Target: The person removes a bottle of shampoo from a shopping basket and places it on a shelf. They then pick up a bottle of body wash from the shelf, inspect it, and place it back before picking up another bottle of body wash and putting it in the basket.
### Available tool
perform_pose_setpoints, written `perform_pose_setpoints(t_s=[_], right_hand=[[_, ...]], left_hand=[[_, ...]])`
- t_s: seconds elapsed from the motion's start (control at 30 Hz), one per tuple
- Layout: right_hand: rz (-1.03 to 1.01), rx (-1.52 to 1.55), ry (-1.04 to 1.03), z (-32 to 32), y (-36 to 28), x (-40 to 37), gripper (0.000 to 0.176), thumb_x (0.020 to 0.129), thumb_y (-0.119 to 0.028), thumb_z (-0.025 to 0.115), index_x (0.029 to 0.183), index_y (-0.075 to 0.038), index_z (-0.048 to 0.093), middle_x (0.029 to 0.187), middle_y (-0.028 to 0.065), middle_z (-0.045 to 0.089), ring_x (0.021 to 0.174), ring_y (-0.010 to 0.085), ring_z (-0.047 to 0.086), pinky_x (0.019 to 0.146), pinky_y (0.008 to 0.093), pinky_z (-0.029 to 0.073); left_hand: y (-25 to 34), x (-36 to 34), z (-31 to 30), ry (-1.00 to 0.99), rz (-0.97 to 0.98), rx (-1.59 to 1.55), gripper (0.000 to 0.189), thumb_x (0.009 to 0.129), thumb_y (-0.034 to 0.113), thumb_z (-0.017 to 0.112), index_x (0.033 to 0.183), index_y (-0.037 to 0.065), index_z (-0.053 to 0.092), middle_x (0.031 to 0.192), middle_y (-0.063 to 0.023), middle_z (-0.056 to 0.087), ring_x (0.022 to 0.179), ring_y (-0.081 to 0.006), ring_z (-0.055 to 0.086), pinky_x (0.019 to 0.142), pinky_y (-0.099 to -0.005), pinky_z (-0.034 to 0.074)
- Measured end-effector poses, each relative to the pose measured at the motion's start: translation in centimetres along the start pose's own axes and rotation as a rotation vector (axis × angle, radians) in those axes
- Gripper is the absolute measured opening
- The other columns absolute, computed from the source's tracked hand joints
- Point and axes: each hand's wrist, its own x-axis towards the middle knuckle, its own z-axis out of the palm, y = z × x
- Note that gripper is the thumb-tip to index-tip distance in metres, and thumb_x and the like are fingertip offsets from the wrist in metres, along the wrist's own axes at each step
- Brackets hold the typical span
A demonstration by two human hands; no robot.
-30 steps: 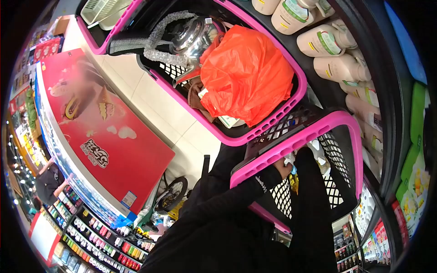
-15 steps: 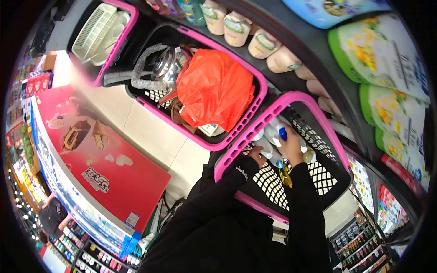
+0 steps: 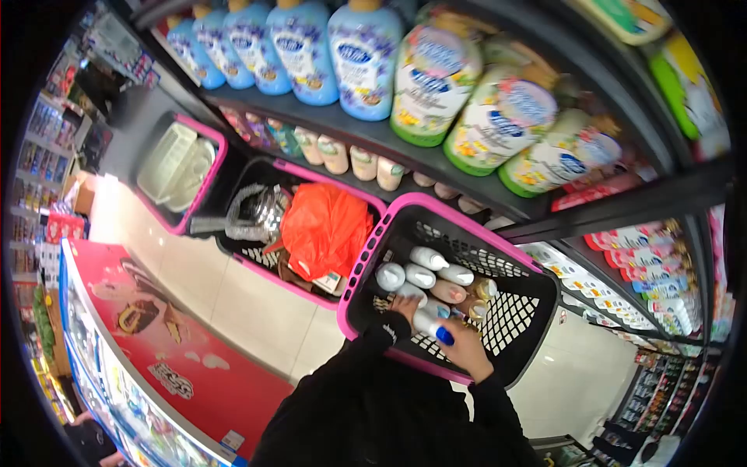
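looking down, you face the far shelf of softener bottles (image 3: 366,54), blue to the left and green to the right. below it sits the pink-rimmed black basket (image 3: 537,272), and a second basket (image 3: 233,257) to its left carries an orange bag (image 3: 325,229). both your hands are inside the pink-rimmed black basket. your right hand (image 3: 469,349) is clamped on a white bottle with a blue cap (image 3: 428,321) at the near edge of the pile of white bottles (image 3: 424,272). your left hand (image 3: 405,306) touches that pile, and its grip cannot be told.
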Motion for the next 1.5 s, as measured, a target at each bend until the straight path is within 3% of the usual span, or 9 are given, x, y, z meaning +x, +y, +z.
perform_pose_setpoints(t_s=[0.1,0.17,0.37,0.5,0.57,0.63,0.83,1.23,1.5], right_hand=[[-0.078,0.018,-0.049,-0.5,-1.5,-3.4,0.038,0.067,-0.011,0.062,0.104,-0.008,0.053,0.096,0.0145,0.057,0.085,0.0327,0.057,0.072,0.0365,0.046],[-0.055,-0.018,-0.131,-1.6,-3.3,-5.0,0.037,0.068,-0.011,0.060,0.104,-0.008,0.053,0.097,0.0141,0.057,0.085,0.0323,0.056,0.073,0.0365,0.046],[-0.269,-0.142,-0.009,-3.6,-5.4,-8.0,0.037,0.066,-0.006,0.056,0.103,-0.007,0.053,0.097,0.0137,0.057,0.081,0.0314,0.057,0.067,0.0383,0.047],[-0.303,-0.229,-0.022,-4.3,-6.8,-9.7,0.037,0.067,-0.007,0.057,0.103,-0.006,0.050,0.093,0.0137,0.056,0.084,0.0323,0.056,0.069,0.0385,0.046],[-0.288,-0.205,-0.006,-5.7,-8.6,-11.1,0.042,0.067,-0.007,0.057,0.107,-0.006,0.046,0.091,0.0143,0.056,0.083,0.0322,0.056,0.067,0.0382,0.046],[-0.369,-0.239,0.045,-6.9,-9.6,-12.2,0.048,0.064,-0.012,0.064,0.106,-0.003,0.043,0.091,0.0152,0.056,0.080,0.0301,0.058,0.066,0.0376,0.047],[-0.400,-0.119,0.042,-8.8,-13.0,-14.6,0.032,0.073,-0.021,0.060,0.099,-0.006,0.047,0.089,0.0130,0.056,0.080,0.0304,0.057,0.065,0.0376,0.045],[-0.256,0.094,0.359,-6.3,-18.8,-13.0,0.038,0.068,-0.024,0.067,0.098,-0.006,0.052,0.088,0.0121,0.057,0.081,0.0303,0.057,0.069,0.0347,0.045],[-0.100,0.170,0.483,-2.9,-21.6,-13.4,0.042,0.068,-0.019,0.067,0.105,-0.007,0.049,0.097,0.0101,0.052,0.082,0.0313,0.055,0.067,0.0353,0.045]], left_hand=[[0.0,-2.7,1.0,0.052,0.386,-0.035,0.070,0.053,0.027,0.073,0.117,0.013,0.047,0.116,-0.0123,0.050,0.112,-0.0324,0.042,0.095,-0.0439,0.032],[1.0,-4.8,0.9,0.067,0.465,-0.205,0.059,0.056,0.030,0.072,0.108,0.009,0.053,0.106,-0.0164,0.055,0.102,-0.0320,0.050,0.088,-0.0412,0.038],[5.3,-8.3,-0.6,0.142,0.506,-0.092,0.056,0.058,0.031,0.074,0.106,0.009,0.055,0.104,-0.0120,0.057,0.100,-0.0290,0.053,0.085,-0.0379,0.040],[4.5,-8.3,1.1,0.145,0.583,-0.265,0.058,0.059,0.026,0.075,0.110,0.007,0.053,0.106,-0.0122,0.057,0.100,-0.0272,0.054,0.087,-0.0361,0.040],[8.5,-11.9,-1.8,0.127,0.444,-0.362,0.055,0.060,0.023,0.075,0.108,0.007,0.053,0.104,-0.0112,0.058,0.097,-0.0238,0.056,0.087,-0.0329,0.042],[9.7,-12.9,-2.2,0.128,0.594,-0.479,0.051,0.062,0.023,0.075,0.106,0.007,0.054,0.102,-0.0105,0.059,0.096,-0.0201,0.057,0.082,-0.0307,0.045],[10.6,-14.0,-3.3,0.049,0.698,-0.443,0.046,0.064,0.021,0.074,0.103,0.007,0.055,0.097,-0.0086,0.060,0.093,-0.0179,0.058,0.079,-0.0303,0.046],[6.2,-16.0,-5.0,-0.209,0.705,-0.503,0.042,0.064,0.021,0.074,0.100,0.007,0.056,0.092,-0.0070,0.062,0.087,-0.0166,0.060,0.079,-0.0295,0.047],[9.2,-21.2,-12.7,-0.346,0.643,-0.500,0.036,0.064,0.018,0.072,0.096,0.008,0.058,0.087,-0.0065,0.062,0.081,-0.0168,0.061,0.073,-0.0283,0.047]])
